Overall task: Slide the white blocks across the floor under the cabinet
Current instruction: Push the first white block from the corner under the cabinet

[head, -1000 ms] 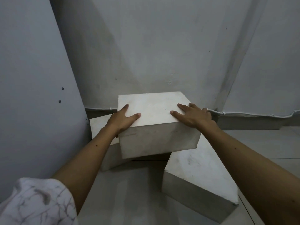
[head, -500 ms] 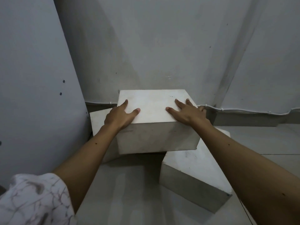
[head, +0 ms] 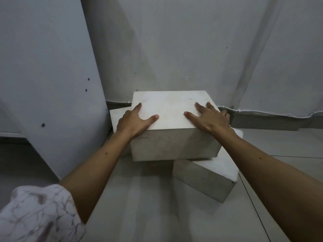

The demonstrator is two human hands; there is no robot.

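Observation:
A large white block [head: 172, 109] rests on top of two lower white blocks, close to the back wall. My left hand [head: 135, 120] grips its left top edge, thumb on the top face and fingers over the side. My right hand [head: 208, 117] grips its right top edge the same way. One lower white block [head: 209, 173] lies on the floor at the right, turned at an angle. Another lower white block [head: 117, 117] shows only a corner at the left, behind my left hand.
A tall grey cabinet panel [head: 47, 81] stands at the left, its lower edge above the tiled floor [head: 139, 206]. The grey back wall [head: 192, 49] has a white cable [head: 272, 114] along its base. A patterned white sleeve [head: 36, 215] fills the lower left corner.
The top block has shifted away from me towards the wall and squared up with it, both hands moving with it. The lower blocks stay where they were.

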